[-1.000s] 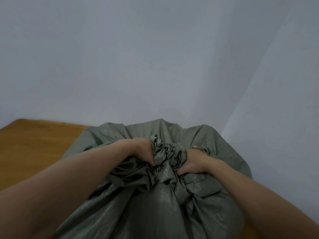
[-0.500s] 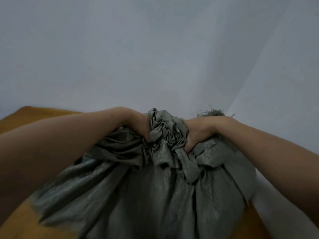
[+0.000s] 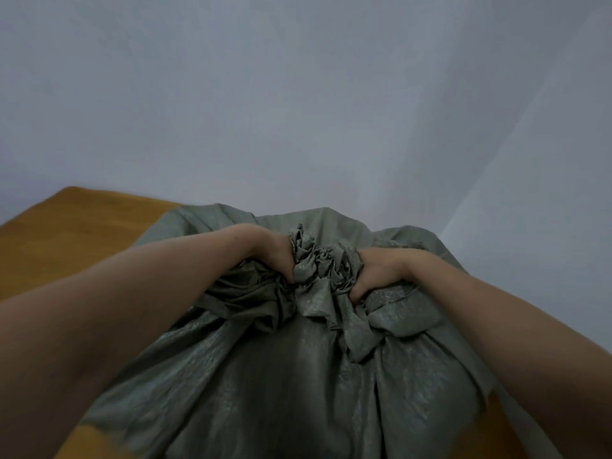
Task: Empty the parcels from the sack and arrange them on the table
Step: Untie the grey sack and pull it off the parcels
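A large grey-green woven sack (image 3: 284, 385) fills the lower middle of the view and rests on the brown wooden table (image 3: 66, 233). Its mouth is bunched into a crumpled knot between my hands. My left hand (image 3: 275, 256) grips the bunched cloth from the left. My right hand (image 3: 374, 273) clutches it from the right, fingers dug into the folds. No parcels show; whatever is inside the sack is hidden.
Pale grey walls (image 3: 298, 111) rise behind the table and meet in a corner at the right. The table's far left corner sits at the left edge of the view. A strip of tabletop shows at the lower left beside the sack.
Half a second ago the bunched sack mouth was raised higher with my arms lifted. Now it has come back down and more of the table shows on the left.
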